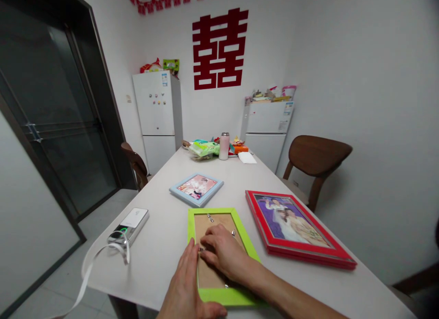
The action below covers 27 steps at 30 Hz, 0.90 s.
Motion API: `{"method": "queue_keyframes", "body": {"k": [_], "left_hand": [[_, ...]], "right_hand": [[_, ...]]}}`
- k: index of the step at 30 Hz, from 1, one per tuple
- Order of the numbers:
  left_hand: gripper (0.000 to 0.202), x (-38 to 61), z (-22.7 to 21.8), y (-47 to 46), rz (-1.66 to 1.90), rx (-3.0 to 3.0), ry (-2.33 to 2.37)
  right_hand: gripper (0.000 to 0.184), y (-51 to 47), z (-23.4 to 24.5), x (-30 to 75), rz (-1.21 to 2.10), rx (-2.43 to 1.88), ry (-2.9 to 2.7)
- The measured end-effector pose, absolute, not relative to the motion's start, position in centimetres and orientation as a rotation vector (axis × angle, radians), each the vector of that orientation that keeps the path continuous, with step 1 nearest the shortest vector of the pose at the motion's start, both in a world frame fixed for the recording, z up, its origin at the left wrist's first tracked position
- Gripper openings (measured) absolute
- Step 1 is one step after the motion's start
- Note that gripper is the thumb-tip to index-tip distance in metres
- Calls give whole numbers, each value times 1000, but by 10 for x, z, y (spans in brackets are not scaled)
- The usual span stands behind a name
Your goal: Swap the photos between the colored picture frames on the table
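A lime-green picture frame (247,236) lies face down on the table, its brown backing board (207,275) up. Small metal clips show round the board, one clip (210,218) near the far edge and another clip (233,233) on the right. My left hand (187,282) rests along the frame's left edge, fingers stretched out and thumb spread at the near-left corner. Over the board, my right hand (222,252) has its fingers bent and closed at a metal clip (201,249) on the left side, touching it. My fingers partly cover that clip.
Right of me lie stacked red picture frames (264,232); a light-blue frame (212,191) lies farther off. A power bank (137,220) with a white cable (87,275) sits left. A pink bottle (224,146) and green packages (204,148) stand at the table's far end. Chair (317,156) at right.
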<state>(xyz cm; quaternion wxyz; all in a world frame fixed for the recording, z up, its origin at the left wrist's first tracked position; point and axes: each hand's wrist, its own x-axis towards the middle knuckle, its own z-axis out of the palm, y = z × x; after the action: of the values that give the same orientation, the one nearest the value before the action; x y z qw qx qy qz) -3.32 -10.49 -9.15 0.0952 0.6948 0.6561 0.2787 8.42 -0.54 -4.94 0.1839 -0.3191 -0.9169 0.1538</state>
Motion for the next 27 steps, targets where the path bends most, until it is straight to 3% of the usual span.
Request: {"method": "queue_keyframes", "body": {"k": [14,27], "left_hand": [[105,-44,-102,-100,947,2203,1825],[95,-42,-76,-95,627,2018,1875]], "right_hand": [[23,45,-59,77,204,-1167,-2521],[23,55,-72,75,83,-1332,-2480]]}}
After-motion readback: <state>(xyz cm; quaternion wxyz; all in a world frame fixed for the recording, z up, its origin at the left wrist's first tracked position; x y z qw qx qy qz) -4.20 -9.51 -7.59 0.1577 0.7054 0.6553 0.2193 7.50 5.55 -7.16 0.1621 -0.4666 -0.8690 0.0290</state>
